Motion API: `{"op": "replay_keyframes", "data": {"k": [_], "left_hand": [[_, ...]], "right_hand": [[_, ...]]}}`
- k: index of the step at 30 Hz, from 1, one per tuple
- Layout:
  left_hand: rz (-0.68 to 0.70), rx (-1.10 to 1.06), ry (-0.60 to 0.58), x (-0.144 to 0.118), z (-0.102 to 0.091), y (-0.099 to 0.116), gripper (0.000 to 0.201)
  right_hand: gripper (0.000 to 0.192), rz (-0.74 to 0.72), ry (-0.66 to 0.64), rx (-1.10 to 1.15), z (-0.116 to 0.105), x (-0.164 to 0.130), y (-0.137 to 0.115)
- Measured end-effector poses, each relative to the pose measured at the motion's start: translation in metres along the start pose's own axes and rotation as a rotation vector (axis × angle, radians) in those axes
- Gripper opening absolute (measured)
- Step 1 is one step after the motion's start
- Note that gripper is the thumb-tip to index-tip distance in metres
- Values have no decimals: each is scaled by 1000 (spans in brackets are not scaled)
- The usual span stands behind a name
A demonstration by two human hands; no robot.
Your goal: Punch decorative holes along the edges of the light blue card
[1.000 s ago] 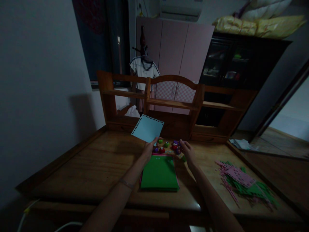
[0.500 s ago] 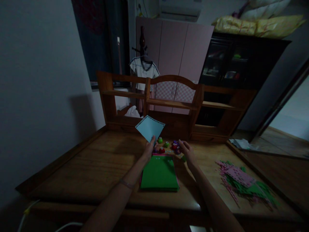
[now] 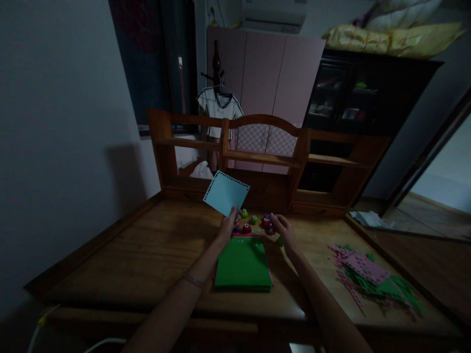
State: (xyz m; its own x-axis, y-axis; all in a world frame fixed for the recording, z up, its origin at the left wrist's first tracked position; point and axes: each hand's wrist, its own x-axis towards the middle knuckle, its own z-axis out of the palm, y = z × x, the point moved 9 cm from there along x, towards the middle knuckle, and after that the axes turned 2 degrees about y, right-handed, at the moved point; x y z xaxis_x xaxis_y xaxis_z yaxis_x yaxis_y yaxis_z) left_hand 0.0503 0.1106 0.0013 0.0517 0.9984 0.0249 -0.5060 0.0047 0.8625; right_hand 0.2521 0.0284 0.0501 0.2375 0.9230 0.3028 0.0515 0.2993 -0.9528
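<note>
My left hand (image 3: 228, 225) is closed on a corner of a light blue paper sheet (image 3: 225, 192) and holds it up above the table. A row of dark holes or dots runs along the sheet's far edges. My right hand (image 3: 284, 229) has its fingers bent together beside a small cluster of red and purple round toys (image 3: 265, 222); whatever its fingertips may pinch is too dark and small to tell. Between the hands stand a green round toy with an eye (image 3: 244, 214) and a red one (image 3: 247, 228). Below them lies a stack of green sheets (image 3: 243, 264) with pink edges showing.
A pile of pink and green paper strips (image 3: 371, 274) lies at the table's right. The wooden table (image 3: 147, 250) has a raised shelf (image 3: 263, 158) along its back. A wall (image 3: 73, 147) stands at the left.
The light blue sheet has turned and shifted slightly up and to the left in my left hand. My right hand has moved slightly left near the small toys.
</note>
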Motion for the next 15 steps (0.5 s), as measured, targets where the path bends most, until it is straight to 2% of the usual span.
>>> {"op": "replay_keyframes", "data": {"k": [9,15], "left_hand": [[93,59,-113,4,6,0,50],[140,84,-128,3,8,4,45]], "right_hand": [[43,-20,-20,-6,2,-1,-2],[42,-34,-26,-8,3,-1,-2]]}}
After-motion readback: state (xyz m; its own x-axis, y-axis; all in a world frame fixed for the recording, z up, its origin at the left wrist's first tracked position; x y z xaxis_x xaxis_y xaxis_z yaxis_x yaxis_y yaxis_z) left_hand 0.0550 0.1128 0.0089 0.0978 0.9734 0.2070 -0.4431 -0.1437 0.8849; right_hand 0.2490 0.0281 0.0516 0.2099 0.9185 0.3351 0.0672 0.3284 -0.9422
